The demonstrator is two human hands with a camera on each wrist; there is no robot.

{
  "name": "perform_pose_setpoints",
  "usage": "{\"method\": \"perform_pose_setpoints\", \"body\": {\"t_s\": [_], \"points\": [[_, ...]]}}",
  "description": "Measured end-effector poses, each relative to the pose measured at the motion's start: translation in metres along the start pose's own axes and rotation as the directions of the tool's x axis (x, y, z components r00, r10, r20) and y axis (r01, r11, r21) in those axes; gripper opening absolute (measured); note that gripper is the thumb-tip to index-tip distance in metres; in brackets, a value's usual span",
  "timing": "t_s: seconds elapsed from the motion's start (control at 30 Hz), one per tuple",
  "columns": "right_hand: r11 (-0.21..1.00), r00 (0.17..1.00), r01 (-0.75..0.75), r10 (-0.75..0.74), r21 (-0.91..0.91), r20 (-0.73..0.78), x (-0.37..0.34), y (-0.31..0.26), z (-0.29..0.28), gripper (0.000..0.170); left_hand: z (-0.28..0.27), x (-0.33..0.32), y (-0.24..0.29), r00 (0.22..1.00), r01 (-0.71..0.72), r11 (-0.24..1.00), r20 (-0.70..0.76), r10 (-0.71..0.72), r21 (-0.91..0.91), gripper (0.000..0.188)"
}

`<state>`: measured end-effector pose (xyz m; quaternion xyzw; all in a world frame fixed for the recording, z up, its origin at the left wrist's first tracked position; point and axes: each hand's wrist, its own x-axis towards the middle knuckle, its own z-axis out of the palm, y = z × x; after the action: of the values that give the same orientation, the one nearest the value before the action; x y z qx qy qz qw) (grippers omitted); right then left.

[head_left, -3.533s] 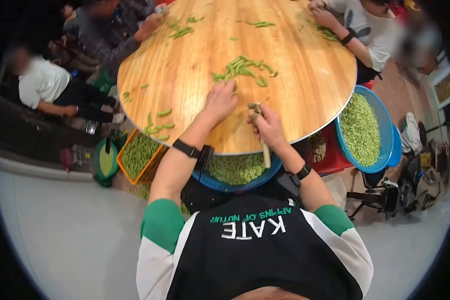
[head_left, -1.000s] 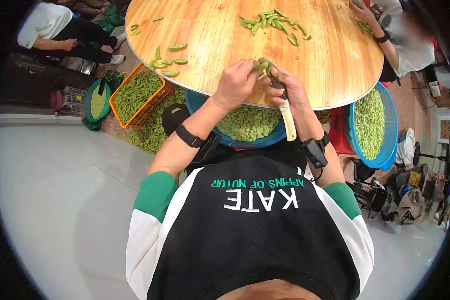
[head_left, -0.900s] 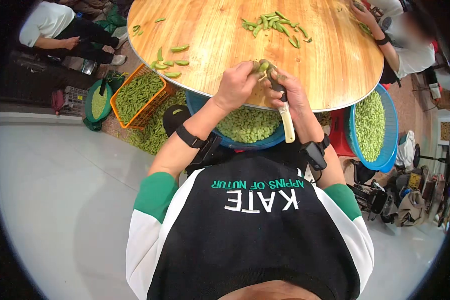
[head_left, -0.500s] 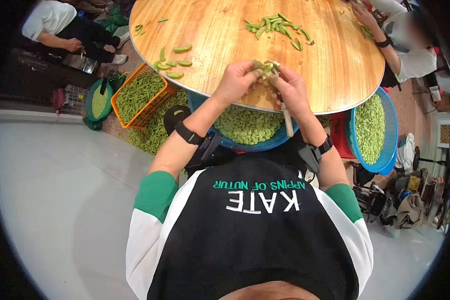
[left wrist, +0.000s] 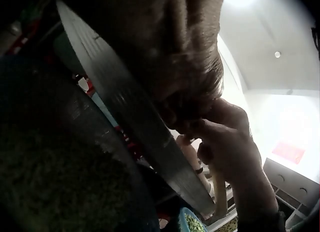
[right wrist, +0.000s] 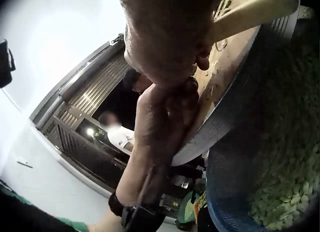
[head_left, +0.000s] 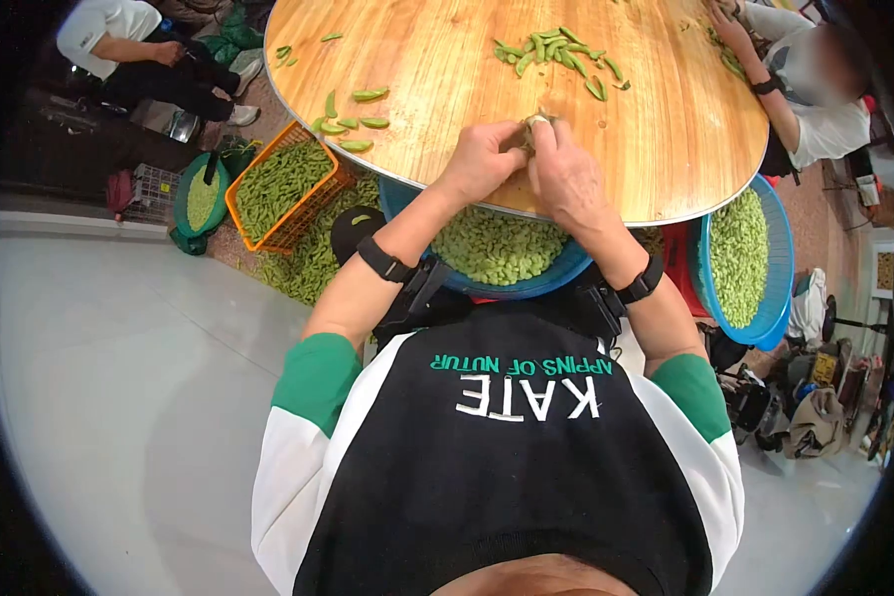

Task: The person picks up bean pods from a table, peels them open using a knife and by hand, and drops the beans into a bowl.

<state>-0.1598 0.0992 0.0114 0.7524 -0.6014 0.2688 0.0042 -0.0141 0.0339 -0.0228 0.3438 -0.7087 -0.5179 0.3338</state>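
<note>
In the head view, my left hand (head_left: 487, 159) and right hand (head_left: 569, 184) meet fingertip to fingertip at the near edge of a round wooden table (head_left: 656, 129). My left fingers pinch a green bean pod, now almost wholly hidden between the hands. My right hand grips a knife, whose cream handle (right wrist: 255, 16) sticks out behind the fist in the right wrist view; its blade is hidden. Below the hands sits a blue basin (head_left: 572, 262) of shelled green beans. A heap of bean pods (head_left: 551, 48) lies farther up the table, and several loose pods (head_left: 372, 94) lie to the left.
To the right stands another blue basin (head_left: 780, 248) of shelled beans. An orange basket (head_left: 290, 226) of pods and a green tub (head_left: 183, 204) are at the left, with pods (head_left: 318, 270) heaped on the floor. Another person (head_left: 800, 129) works at the table's right side.
My left hand has come back from the pod heap to the right hand. The hands have closed together, and the right hand has rolled over, hiding the knife handle from the head view.
</note>
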Motion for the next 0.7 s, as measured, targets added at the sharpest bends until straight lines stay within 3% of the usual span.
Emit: {"method": "perform_pose_setpoints", "body": {"t_s": [0.17, 0.23, 0.27, 0.33, 0.37, 0.43, 0.47, 0.5, 0.53, 0.57, 0.6, 0.67, 0.7], "points": [[0.997, 0.998, -0.049, 0.050, -0.056, 0.030, 0.005, 0.017, 0.006, 0.021, 0.003, -0.005, 0.012, 0.999, -0.030, 0.995, -0.014, 0.031, 0.091, 0.015], [0.975, 0.979, -0.196, 0.188, 0.105, 0.080, 0.009, 0.028, 0.004, 0.018, -0.001, -0.015, 0.016, 0.998, -0.056, 0.975, -0.005, 0.059, 0.215, 0.017], [0.977, 0.983, -0.169, 0.157, 0.127, 0.093, 0.010, 0.028, 0.003, 0.018, -0.008, -0.019, 0.016, 0.998, -0.035, 0.973, -0.038, 0.045, 0.229, 0.017], [0.847, 0.902, -0.419, 0.348, 0.326, 0.257, 0.005, 0.018, -0.008, 0.015, -0.026, -0.027, 0.020, 0.941, -0.153, 0.882, -0.208, 0.268, 0.446, 0.016], [0.850, 0.908, -0.405, 0.328, 0.338, 0.261, -0.002, 0.014, -0.010, 0.015, -0.039, -0.023, 0.007, 0.863, -0.209, 0.799, -0.277, 0.422, 0.564, 0.016], [0.729, 0.929, -0.341, 0.163, 0.594, 0.333, -0.019, 0.010, -0.016, 0.015, -0.076, -0.015, -0.012, 0.844, -0.145, 0.661, -0.257, 0.471, 0.736, 0.014], [0.728, 0.928, -0.341, 0.159, 0.594, 0.337, -0.024, 0.009, -0.015, 0.015, -0.091, -0.011, -0.022, 0.832, -0.121, 0.595, -0.246, 0.497, 0.794, 0.012], [0.814, 0.964, -0.160, 0.008, 0.559, 0.264, -0.030, 0.009, -0.011, 0.016, -0.103, -0.011, -0.023, 0.833, -0.119, 0.596, -0.247, 0.495, 0.794, 0.012], [0.862, 0.969, 0.034, -0.153, 0.506, 0.196, -0.032, 0.004, -0.012, 0.018, -0.115, -0.010, -0.021, 0.800, -0.077, 0.506, -0.249, 0.546, 0.859, 0.014], [0.830, 0.952, -0.073, -0.108, 0.553, 0.288, -0.035, -0.003, -0.017, 0.020, -0.122, -0.008, -0.019, 0.765, -0.028, 0.408, -0.243, 0.597, 0.912, 0.017], [0.870, 0.920, -0.117, -0.086, 0.478, 0.382, -0.038, -0.005, -0.015, 0.021, -0.124, -0.007, -0.019, 0.761, -0.026, 0.401, -0.242, 0.602, 0.916, 0.017], [0.836, 0.911, -0.049, -0.187, 0.547, 0.368, -0.040, -0.010, -0.021, 0.022, -0.126, -0.003, -0.022, 0.821, 0.023, 0.474, -0.287, 0.493, 0.880, 0.021], [0.830, 0.928, 0.009, -0.215, 0.558, 0.306, -0.038, -0.013, -0.025, 0.021, -0.125, -0.003, -0.024, 0.804, 0.012, 0.363, -0.225, 0.551, 0.932, 0.019]]}}
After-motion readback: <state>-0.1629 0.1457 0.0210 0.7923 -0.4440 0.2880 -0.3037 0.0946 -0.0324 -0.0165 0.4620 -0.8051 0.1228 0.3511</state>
